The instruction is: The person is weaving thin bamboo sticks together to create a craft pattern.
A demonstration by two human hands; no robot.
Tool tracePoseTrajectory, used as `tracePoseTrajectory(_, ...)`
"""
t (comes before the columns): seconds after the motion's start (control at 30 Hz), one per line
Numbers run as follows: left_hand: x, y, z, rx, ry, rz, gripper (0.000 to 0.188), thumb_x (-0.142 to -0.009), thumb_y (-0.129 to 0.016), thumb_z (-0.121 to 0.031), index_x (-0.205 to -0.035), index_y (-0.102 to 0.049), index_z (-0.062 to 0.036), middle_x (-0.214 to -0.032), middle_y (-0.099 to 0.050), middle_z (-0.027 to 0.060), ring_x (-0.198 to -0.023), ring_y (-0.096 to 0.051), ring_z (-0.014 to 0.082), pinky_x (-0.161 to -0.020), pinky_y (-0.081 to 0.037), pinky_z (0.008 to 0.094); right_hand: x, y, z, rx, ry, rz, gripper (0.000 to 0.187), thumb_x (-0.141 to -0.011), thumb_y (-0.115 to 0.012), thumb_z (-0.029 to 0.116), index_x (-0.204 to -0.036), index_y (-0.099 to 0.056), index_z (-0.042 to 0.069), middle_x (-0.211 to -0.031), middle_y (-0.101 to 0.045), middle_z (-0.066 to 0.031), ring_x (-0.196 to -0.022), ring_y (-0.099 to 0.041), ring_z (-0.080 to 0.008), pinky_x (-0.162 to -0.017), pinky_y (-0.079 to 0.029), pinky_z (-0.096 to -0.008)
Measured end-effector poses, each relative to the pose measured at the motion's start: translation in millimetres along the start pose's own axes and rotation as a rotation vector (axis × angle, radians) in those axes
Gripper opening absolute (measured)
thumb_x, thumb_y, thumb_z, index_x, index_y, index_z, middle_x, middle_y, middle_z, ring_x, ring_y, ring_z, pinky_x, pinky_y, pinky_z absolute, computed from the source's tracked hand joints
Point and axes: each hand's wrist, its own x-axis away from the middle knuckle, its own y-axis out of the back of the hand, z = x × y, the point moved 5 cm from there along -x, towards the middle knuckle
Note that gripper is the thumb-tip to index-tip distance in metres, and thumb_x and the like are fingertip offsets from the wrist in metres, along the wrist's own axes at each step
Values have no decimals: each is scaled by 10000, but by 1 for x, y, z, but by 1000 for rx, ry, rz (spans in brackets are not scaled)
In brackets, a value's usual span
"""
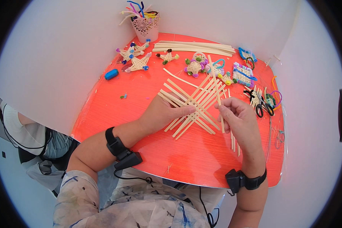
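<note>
My left hand is closed on a lattice of crossed bamboo strips, its thumb pressed on top near the crossings. The strips run in two slanting directions, over and under one another, with their ends sticking out unevenly. My right hand pinches a single bamboo strip near its lower end. That strip stands steeply at the lattice's right side and overlaps its upper right ends; whether it is woven in I cannot tell. Under and beside my right hand lie several loose strips on the red table.
Along the back of the red table lies a bundle of long strips. Finished woven stars and a square woven piece sit nearby. Black-handled scissors are at right. A pink pot holds pipe cleaners. Another person is at left.
</note>
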Motion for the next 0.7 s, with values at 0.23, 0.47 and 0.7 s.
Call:
tracePoseTrajectory(0.23,0,0,3,-55,-18,11,219,-887,-733,-182,-1004,-721,3,-880,-719,52,-767,-643,76,-654,-514,239,-2,6,-2,58,34,-9,124,-944,-598,99,-937,-656,-11,-667,-576,24,-576,-491,-15,-505,-380,-203)
tracePoseTrajectory(0.47,0,-2,1,-47,-21,27,194,-876,-741,-168,-973,-725,0,-878,-724,61,-781,-658,82,-665,-527,243,-4,11,-5,128,107,-10,127,-929,-606,74,-931,-685,-24,-689,-569,24,-627,-483,-41,-552,-386,-223)
tracePoseTrajectory(0.7,-1,-2,7,82,67,42,168,-874,-731,-138,-973,-715,-4,-908,-724,66,-815,-673,103,-701,-535,253,-5,9,-6,366,248,-6,115,-886,-662,66,-907,-681,-46,-717,-624,-64,-658,-535,-100,-605,-440,-268)
